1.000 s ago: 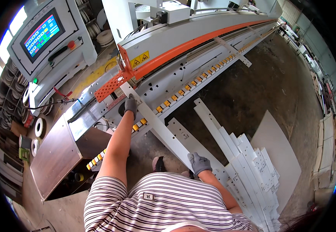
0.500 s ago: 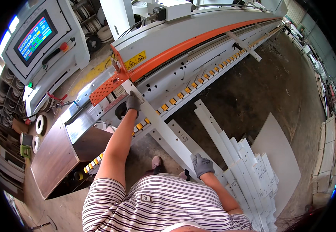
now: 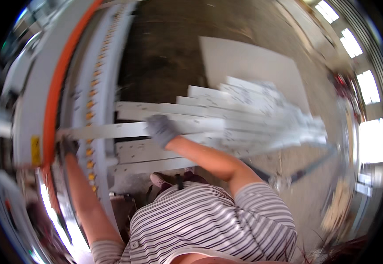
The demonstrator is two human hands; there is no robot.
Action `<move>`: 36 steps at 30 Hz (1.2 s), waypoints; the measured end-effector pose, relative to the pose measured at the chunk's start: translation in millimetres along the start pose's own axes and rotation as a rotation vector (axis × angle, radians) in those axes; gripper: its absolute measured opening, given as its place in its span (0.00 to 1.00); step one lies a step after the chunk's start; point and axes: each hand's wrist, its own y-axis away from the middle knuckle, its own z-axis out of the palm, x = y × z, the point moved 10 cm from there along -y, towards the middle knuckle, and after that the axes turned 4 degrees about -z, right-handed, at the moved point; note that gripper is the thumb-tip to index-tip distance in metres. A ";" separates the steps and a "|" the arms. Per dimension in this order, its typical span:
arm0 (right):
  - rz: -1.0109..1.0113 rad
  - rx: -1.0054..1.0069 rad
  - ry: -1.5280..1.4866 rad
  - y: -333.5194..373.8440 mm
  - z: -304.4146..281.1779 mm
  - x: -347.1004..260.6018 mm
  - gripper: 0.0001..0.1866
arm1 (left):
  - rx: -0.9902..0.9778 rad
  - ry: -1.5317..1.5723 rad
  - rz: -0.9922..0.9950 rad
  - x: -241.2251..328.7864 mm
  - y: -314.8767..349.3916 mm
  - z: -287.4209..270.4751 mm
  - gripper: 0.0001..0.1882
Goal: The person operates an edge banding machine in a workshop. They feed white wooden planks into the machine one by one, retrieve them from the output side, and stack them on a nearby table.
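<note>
Gloved fingers of the right hand (image 3: 161,130) are covering a long white panel strip (image 3: 121,130), stretching toward nine o'clock; blur is hiding whether they, or the left hand's (image 3: 70,145) at its nine-o'clock end, are gripping. Beneath it, a white rail (image 3: 105,103) is carrying yellow rollers (image 3: 89,115). The right forearm (image 3: 200,157) is pointing toward ten, the left forearm (image 3: 85,189) toward eleven.

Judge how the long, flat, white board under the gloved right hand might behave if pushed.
The board looks unbent, so it's probably stiff. Flat-sided, it would likely slide rather than roll. Its long, narrow shape suggests it may swing around if pushed near one end.
</note>
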 end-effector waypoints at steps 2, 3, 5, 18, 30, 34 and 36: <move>-0.183 0.311 0.038 28.3 -64.7 -22.2 0.07 | 0.123 0.057 -0.030 15.8 72.1 16.2 0.16; -0.214 0.343 0.010 51.8 -69.3 -17.8 0.07 | 0.166 0.170 0.119 -2.6 72.1 -6.4 0.18; -0.235 0.391 -0.021 93.4 -47.3 0.5 0.08 | 0.231 0.150 0.341 21.4 151.6 11.7 0.17; 0.645 -0.272 0.288 190.5 48.1 259.6 0.24 | -0.244 -0.080 0.288 -86.1 249.4 107.8 0.13; 0.468 -0.649 0.276 145.6 57.1 237.8 0.32 | -0.361 -0.121 0.074 -143.0 231.5 130.5 0.13; 0.296 -0.513 0.015 116.0 65.0 202.6 0.42 | -0.525 -0.153 0.203 -115.5 243.3 162.8 0.13; 0.232 -0.521 -0.134 90.7 64.3 163.6 0.43 | -0.567 -0.231 0.471 -71.6 267.5 192.8 0.16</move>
